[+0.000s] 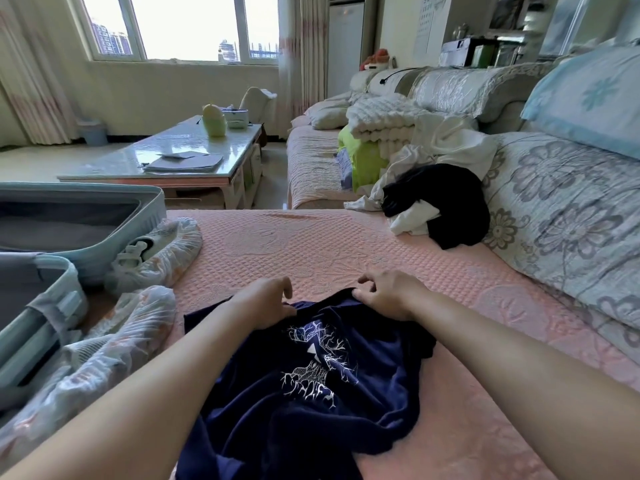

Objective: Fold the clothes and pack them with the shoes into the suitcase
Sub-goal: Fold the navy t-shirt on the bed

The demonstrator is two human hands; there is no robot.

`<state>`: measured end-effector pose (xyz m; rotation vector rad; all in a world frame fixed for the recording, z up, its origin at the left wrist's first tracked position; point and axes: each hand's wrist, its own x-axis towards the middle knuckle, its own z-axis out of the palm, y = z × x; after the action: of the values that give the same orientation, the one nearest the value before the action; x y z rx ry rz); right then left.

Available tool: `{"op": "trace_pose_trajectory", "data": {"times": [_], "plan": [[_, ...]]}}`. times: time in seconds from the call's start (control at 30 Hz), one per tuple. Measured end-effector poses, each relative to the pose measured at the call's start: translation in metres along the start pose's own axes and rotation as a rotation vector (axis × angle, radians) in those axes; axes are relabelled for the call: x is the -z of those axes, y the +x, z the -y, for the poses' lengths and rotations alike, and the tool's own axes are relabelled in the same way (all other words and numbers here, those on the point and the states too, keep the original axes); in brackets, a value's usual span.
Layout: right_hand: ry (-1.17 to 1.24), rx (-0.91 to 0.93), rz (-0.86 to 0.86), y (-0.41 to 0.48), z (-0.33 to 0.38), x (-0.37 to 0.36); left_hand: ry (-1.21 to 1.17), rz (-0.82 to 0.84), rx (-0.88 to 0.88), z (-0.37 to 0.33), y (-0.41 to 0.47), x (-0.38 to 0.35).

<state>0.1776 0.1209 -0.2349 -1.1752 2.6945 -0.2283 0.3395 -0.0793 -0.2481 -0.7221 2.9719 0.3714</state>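
Step in hand: folding, first garment. navy T-shirt [346, 393] lies print-up and rumpled on the pink quilted cover [311, 244], lower centre of frame, between both forearms. Not flat yet, lower part bunched.

Hands: right hand [388, 294] pinches the far edge of the shirt, fabric lifted slightly at the fingertips. left hand [266, 301] is curled at the same edge, thumb on the cloth; reads as a pinch too, less clear than the right.

Progress, my read: early. suitcase [86, 252] lies open at left edge of frame, and the interior that shows holds no clothes. shoes [156, 252] in translucent printed covers lie just beside it, one above the other in frame, not packed. A pile of black and white clothes [440, 206] sits unfolded at right centre, against the sofa back [571, 209].

Next move calls for: pull the far edge taut and spread the shirt flat, smooth the bunched part, then fold sides in. Both hands needed, even tension. Thin fabric will likely drag on the quilted texture, so lift rather than slide.

Surface: soft quilted seat, gives underneath, creases won't hold sharp.

Room: living room. Sofa with grey floral cover runs up the right, light blue pillow [588, 95] upper right. low worktop [166, 157] with papers, upper left of centre. window [180, 26] with curtains [304, 46] top, daylight.
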Motion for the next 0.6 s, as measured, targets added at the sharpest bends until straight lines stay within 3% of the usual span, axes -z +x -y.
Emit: {"op": "trace_pose_trajectory", "data": {"times": [0.1,0.23,0.33,0.4,0.5,0.6], "plan": [[-0.039,-0.066,0.033,0.004,0.000,-0.001,0.123,0.069,-0.015,-0.006,0.004,-0.001],[-0.257,-0.174,0.081,0.012,-0.010,0.003,0.228,-0.153,0.028,-0.015,0.016,0.011],[-0.181,-0.267,-0.071,0.028,-0.017,0.018,0.237,-0.336,0.110,-0.015,0.031,0.024],[-0.163,-0.348,-0.180,0.041,-0.021,0.027,0.256,-0.318,0.240,-0.014,0.042,0.030],[0.071,-0.451,-0.169,0.061,-0.023,0.029,-0.153,-0.236,0.396,-0.011,0.058,0.032],[0.566,-0.528,-0.236,0.084,-0.020,0.021,-0.740,-0.312,0.454,0.002,0.084,0.031]]}}
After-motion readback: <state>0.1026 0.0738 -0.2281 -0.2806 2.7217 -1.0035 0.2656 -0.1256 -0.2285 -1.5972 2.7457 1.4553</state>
